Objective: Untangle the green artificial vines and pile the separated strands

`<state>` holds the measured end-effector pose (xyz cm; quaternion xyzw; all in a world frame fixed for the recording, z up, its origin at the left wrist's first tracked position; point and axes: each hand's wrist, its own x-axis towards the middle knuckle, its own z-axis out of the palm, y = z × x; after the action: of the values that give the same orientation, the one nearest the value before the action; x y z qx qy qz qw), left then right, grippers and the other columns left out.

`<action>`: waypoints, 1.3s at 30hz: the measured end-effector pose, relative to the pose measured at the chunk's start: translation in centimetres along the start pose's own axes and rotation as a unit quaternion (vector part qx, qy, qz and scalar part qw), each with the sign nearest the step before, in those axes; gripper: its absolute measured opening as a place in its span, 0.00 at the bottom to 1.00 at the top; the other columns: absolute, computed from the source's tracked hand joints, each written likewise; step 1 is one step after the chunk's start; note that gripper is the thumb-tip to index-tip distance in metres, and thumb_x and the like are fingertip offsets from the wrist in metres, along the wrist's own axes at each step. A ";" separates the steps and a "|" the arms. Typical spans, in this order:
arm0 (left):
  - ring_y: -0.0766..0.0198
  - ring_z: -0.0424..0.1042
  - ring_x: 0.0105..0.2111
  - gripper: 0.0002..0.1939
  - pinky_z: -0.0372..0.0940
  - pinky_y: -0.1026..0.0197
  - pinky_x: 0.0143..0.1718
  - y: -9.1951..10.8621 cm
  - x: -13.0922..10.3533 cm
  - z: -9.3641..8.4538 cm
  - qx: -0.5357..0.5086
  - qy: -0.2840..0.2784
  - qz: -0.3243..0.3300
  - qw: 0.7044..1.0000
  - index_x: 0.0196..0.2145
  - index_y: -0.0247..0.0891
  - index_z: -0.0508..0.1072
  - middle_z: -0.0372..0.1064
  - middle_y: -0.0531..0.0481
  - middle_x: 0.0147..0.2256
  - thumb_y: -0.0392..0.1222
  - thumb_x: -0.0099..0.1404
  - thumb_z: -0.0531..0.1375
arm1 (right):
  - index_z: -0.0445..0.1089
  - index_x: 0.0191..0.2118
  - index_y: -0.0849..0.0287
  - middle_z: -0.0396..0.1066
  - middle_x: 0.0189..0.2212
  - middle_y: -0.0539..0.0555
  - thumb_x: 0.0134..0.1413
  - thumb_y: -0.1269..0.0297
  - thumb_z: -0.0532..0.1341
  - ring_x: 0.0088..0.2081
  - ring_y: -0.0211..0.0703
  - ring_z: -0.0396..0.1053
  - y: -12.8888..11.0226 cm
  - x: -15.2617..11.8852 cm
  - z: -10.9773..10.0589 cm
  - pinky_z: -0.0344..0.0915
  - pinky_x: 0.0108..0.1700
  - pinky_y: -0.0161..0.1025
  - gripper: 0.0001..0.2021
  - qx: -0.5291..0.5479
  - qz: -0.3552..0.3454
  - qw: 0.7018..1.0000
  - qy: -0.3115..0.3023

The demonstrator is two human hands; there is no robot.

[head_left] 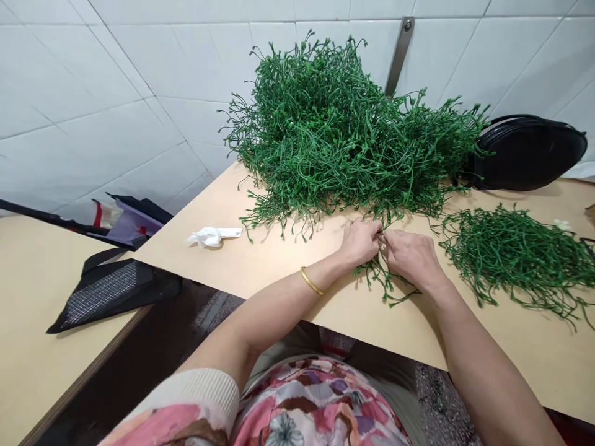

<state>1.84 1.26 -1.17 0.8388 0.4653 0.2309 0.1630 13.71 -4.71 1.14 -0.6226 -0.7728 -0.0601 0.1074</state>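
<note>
My left hand (361, 241) and my right hand (413, 255) meet at the middle of the table, their fingertips nearly touching. Both are closed in a pinch around a small bunch of green plastic stems (388, 282), whose branching ends hang toward me below the fingers. The exact spot they grip is partly hidden by the fingers. Right behind the hands rises a large heap of green artificial stems (325, 136). To the right of my right hand lies a smaller, flatter pile of green stems (515, 254).
A black bag (532, 152) stands at the back right against the tiled wall. A crumpled white tissue or wrapper (211, 236) lies on the table (199, 266) at left. Beyond a gap, a second table (28, 297) holds a black mesh pouch (105, 296) and a folded umbrella.
</note>
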 end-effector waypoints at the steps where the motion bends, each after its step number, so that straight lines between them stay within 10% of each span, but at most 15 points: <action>1: 0.57 0.63 0.36 0.05 0.54 0.55 0.39 -0.2 0.2 -0.1 -0.006 0.013 -0.021 1.000 0.27 0.38 0.67 0.67 0.47 0.26 0.34 0.56 0.51 | 0.67 0.28 0.59 0.70 0.24 0.56 0.57 0.65 0.50 0.24 0.40 0.63 -0.2 -0.1 -0.2 0.46 0.27 0.37 0.12 0.052 -0.014 0.998 0.015; 6: 0.66 0.58 0.27 0.09 0.53 0.61 0.33 -2.3 1.3 -1.3 -0.166 0.087 -0.113 0.976 0.22 0.37 0.63 0.59 0.53 0.21 0.37 0.59 0.53 | 0.64 0.27 0.58 0.65 0.20 0.50 0.61 0.57 0.48 0.23 0.36 0.60 -0.6 0.0 -1.2 0.54 0.29 0.34 0.16 0.317 0.027 0.938 0.134; 13: 0.73 0.58 0.21 0.08 0.53 0.66 0.27 -2.6 1.0 -2.2 -0.497 -0.027 -0.103 0.861 0.23 0.33 0.66 0.63 0.55 0.20 0.40 0.53 0.61 | 0.63 0.26 0.57 0.69 0.24 0.51 0.59 0.49 0.50 0.27 0.38 0.62 2.9 0.7 0.1 0.57 0.29 0.35 0.18 0.442 0.183 0.859 0.184; 23: 0.70 0.70 0.28 0.10 0.62 0.66 0.31 -2.5 0.7 -2.4 -0.652 -0.092 -0.159 0.735 0.30 0.32 0.73 0.71 0.51 0.27 0.36 0.48 0.65 | 0.63 0.28 0.58 0.53 0.17 0.44 0.53 0.49 0.57 0.20 0.33 0.51 1.6 0.9 0.6 0.50 0.23 0.34 0.15 0.473 0.154 0.854 0.151; 31: 0.72 0.69 0.26 0.15 0.61 0.66 0.32 -1.9 0.6 -2.7 -0.610 -0.101 -0.114 0.778 0.33 0.33 0.72 0.67 0.55 0.24 0.24 0.45 0.60 | 0.68 0.39 0.58 0.54 0.18 0.44 0.51 0.50 0.57 0.18 0.33 0.52 1.1 1.3 1.4 0.52 0.20 0.33 0.17 0.616 0.157 0.767 0.084; 39: 0.74 0.60 0.23 0.10 0.56 0.68 0.26 -1.9 0.6 -1.7 -0.481 -0.038 -0.050 0.874 0.27 0.33 0.66 0.61 0.57 0.23 0.26 0.44 0.56 | 0.69 0.31 0.61 0.62 0.23 0.47 0.49 0.51 0.61 0.23 0.33 0.53 1.1 1.3 2.0 0.53 0.24 0.33 0.15 0.555 0.104 0.825 0.012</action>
<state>-0.16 2.88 -0.53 0.6403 0.3319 0.3857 0.5754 14.32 -2.76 -0.51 -0.5343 -0.6049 0.3831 0.4493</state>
